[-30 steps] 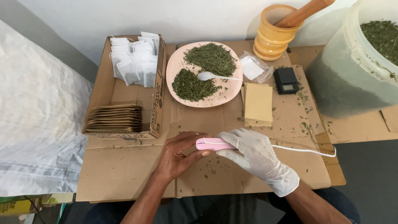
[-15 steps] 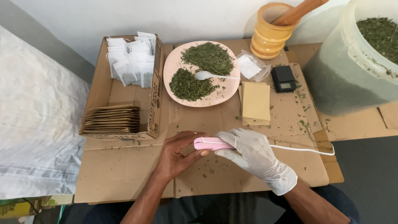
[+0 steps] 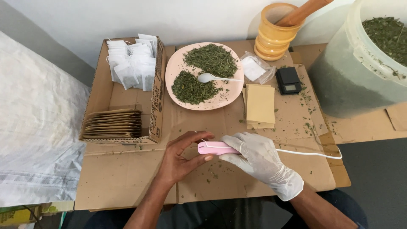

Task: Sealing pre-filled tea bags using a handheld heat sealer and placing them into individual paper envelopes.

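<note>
Pink plate [image 3: 180, 63], centre: two heaps of dried green herb, white spoon [image 3: 212, 77]. Left of it, cardboard box [image 3: 98, 85] holding white sachets and brown envelopes. Right: tan envelopes [image 3: 259, 104], small black scale [image 3: 288, 80], herb-filled bucket [image 3: 364, 68]. Below the plate, gloved right hand [image 3: 256, 154] clamps a corded pink device [image 3: 216, 148]; bare left hand [image 3: 180, 159] pinches its tip.

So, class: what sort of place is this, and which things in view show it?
Probably a small home workshop for packing dried herbs into sachets. A pink plate holds crushed green leaves, a cardboard box holds white sachets and brown envelopes, and a pocket scale sits beside a wooden mortar.
</note>
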